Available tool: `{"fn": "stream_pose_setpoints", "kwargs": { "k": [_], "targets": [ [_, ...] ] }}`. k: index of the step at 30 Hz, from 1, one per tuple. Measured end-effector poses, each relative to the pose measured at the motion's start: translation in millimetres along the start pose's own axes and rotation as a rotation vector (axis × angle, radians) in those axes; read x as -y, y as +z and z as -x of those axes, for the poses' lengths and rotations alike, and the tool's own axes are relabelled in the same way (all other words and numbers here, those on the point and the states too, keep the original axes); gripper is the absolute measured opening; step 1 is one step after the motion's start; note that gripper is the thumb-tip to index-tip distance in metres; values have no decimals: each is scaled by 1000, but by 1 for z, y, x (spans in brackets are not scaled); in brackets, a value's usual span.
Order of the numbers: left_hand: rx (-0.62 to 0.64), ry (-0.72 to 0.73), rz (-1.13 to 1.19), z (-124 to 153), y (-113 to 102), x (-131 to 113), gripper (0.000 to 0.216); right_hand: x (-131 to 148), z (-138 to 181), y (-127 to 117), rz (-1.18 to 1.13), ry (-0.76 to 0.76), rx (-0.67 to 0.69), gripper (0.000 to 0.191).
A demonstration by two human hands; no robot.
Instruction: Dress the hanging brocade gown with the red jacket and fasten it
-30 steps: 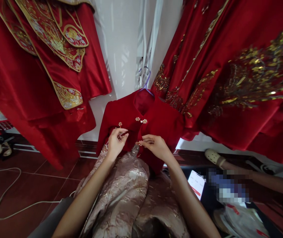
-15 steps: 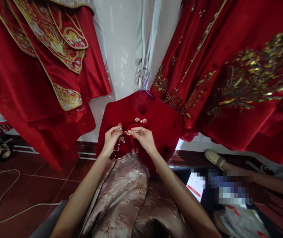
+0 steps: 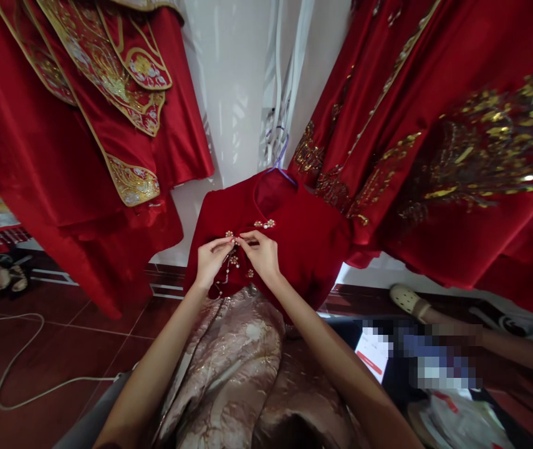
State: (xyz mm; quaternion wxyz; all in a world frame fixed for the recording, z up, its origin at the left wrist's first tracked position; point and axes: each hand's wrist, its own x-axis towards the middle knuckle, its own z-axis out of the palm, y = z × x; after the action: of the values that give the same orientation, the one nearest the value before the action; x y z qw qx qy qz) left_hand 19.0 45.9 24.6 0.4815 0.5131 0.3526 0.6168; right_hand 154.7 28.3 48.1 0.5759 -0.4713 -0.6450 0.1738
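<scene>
A dark red jacket [image 3: 308, 249] hangs in front of me on a purple hanger [image 3: 282, 167]. Gold, pearl-set flower clasps run down its front, and the top clasp [image 3: 265, 224] spans the opening below the collar. My left hand [image 3: 212, 259] pinches the left half of the second clasp [image 3: 229, 235] between thumb and fingertips. Against it, my right hand [image 3: 260, 254] pinches the right edge of the jacket front at the same clasp. Fingertips hide most of the join. Below the hands show another flower ornament [image 3: 234, 261] and a dangling beaded strand [image 3: 227, 274].
Red embroidered garments [image 3: 130, 125] hang at the left, and a red sequinned gown [image 3: 434, 162] hangs at the right. Shiny pinkish fabric [image 3: 242, 368] lies below the jacket. A lit phone [image 3: 373, 352] and another person's shoe [image 3: 406, 299] are at the right. A pale cable [image 3: 51, 393] crosses the floor.
My right hand has moved left and slightly up, bringing the right jacket edge to my left fingertips. The gap between both hands has closed. The whole view has shifted slightly.
</scene>
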Motion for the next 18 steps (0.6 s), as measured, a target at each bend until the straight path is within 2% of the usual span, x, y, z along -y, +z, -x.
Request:
{"fn": "stream_pose_setpoints", "kwargs": {
  "k": [4,9,11,13,15,18],
  "targets": [
    [-13,25,-91,-1,-2,-3,26,-5,0,4,18,-22,-21,20],
    [58,89,-119,-5,-5,3,22,-9,0,5,51,-64,-30,20],
    [43,143,-142,-4,-5,11,20,-8,2,-2,45,-59,46,21],
    [-42,207,-208,0,-5,20,21,-9,8,-13,51,-33,145,22],
    [-131,265,-312,7,-4,31,20,-12,17,-26,71,9,239,20],
    [-178,325,-490,24,-3,42,12,-25,37,-39,117,83,364,21]
  ]
}}
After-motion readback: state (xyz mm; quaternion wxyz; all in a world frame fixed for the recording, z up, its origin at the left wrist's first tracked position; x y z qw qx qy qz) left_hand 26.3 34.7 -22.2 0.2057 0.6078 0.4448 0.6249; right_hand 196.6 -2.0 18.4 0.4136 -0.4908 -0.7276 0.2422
